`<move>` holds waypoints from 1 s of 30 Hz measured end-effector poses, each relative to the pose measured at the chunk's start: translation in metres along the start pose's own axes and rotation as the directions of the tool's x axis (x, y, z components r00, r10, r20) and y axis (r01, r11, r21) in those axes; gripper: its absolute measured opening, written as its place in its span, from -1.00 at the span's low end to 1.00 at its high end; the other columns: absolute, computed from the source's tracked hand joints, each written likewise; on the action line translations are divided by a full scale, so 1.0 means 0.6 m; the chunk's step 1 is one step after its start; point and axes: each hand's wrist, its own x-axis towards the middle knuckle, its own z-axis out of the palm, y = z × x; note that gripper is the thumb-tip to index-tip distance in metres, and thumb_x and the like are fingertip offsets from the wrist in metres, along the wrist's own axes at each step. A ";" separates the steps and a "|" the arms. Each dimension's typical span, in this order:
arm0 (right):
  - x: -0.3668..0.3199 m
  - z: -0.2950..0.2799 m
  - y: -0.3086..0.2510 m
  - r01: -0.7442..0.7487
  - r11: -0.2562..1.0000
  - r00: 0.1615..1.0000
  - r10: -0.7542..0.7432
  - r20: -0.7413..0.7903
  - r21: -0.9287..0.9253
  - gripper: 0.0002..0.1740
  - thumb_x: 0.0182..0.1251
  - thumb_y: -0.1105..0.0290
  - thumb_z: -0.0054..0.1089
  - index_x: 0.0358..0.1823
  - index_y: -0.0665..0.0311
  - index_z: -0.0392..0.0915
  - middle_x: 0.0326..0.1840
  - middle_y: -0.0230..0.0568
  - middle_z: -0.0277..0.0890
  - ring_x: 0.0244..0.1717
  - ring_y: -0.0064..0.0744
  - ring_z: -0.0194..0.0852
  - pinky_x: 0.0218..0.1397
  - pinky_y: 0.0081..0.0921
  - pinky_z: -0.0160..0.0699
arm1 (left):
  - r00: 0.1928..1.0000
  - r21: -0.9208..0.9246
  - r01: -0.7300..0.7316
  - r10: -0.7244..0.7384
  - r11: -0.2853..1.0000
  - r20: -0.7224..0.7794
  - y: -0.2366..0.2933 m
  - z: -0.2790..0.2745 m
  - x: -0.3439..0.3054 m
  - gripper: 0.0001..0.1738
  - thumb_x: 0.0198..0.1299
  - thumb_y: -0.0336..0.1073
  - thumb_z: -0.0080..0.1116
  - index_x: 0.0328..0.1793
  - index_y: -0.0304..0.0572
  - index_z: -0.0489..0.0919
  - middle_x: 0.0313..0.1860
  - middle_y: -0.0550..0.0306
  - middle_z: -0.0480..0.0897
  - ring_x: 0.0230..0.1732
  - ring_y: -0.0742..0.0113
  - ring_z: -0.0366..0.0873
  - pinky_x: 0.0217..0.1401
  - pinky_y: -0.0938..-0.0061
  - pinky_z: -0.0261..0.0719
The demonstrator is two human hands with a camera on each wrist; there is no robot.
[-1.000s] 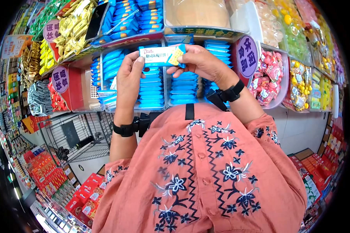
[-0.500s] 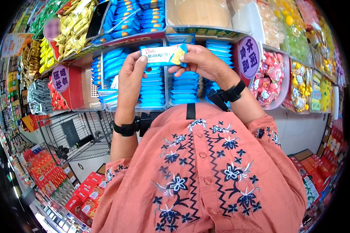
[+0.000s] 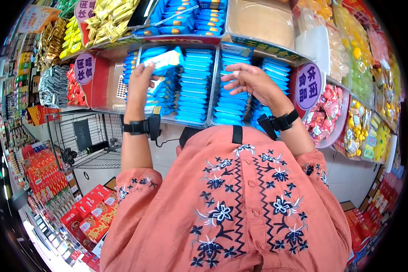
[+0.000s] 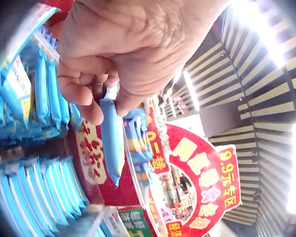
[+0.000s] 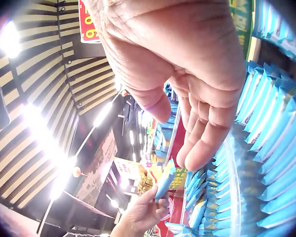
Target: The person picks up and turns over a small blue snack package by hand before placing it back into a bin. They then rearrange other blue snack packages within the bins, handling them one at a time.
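Okay, left grip (image 3: 139,84) pinches one end of a blue-and-white packet (image 3: 168,60), thumb against finger, over the blue-packet bin; right grip (image 3: 254,81) at 3 o'clock from it, fingers relaxed, thumb apart from them. Clock centred on packet, head view: stacked blue packets (image 3: 196,86) near 4, close by; clear divider (image 3: 215,84) beyond, between the two grips; tan-bottomed tub (image 3: 260,25) at 2; purple round sign (image 3: 308,86) past right grip at 3; pink sweets (image 3: 326,113) near 4; yellow packets (image 3: 113,20) at 10; shopping cart (image 3: 86,140) between 7 and 8, well apart. Left fingers hide the packet's near end; packet covers part of the goods beneath.
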 end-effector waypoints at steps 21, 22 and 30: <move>0.010 0.002 0.017 -0.060 0.996 0.998 0.063 0.030 -0.071 -0.52 0.61 0.20 0.06 0.36 0.38 0.41 0.18 0.04 0.62 0.06 -0.26 0.72 0.07 -0.41 0.75 | 0.959 0.987 -0.157 0.240 0.015 0.149 -0.098 -0.021 -0.002 -0.38 0.04 0.19 0.47 -0.02 -0.19 0.68 -0.06 -0.13 0.75 0.07 -0.08 0.67 0.09 -0.04 0.56; 0.010 0.001 0.018 -0.062 0.995 0.997 0.064 0.033 -0.079 -0.52 0.61 0.20 0.06 0.36 0.38 0.41 0.18 0.04 0.62 0.06 -0.26 0.73 0.07 -0.41 0.75 | 0.965 0.990 -0.140 0.222 -0.009 0.139 -0.101 -0.016 -0.001 -0.37 0.03 0.19 0.48 0.01 -0.18 0.68 -0.02 -0.11 0.74 0.10 -0.07 0.66 0.11 -0.04 0.55; -0.001 -0.003 0.015 -0.065 0.997 0.998 0.065 0.002 -0.027 -0.57 0.59 0.26 0.07 0.31 0.39 0.45 0.17 0.03 0.63 0.04 -0.22 0.73 0.04 -0.37 0.75 | 0.931 0.985 -0.165 0.339 0.054 0.137 -0.137 -0.023 -0.003 -0.39 -0.07 0.07 0.56 0.02 -0.11 0.64 -0.03 0.02 0.69 0.05 -0.03 0.64 0.08 -0.03 0.51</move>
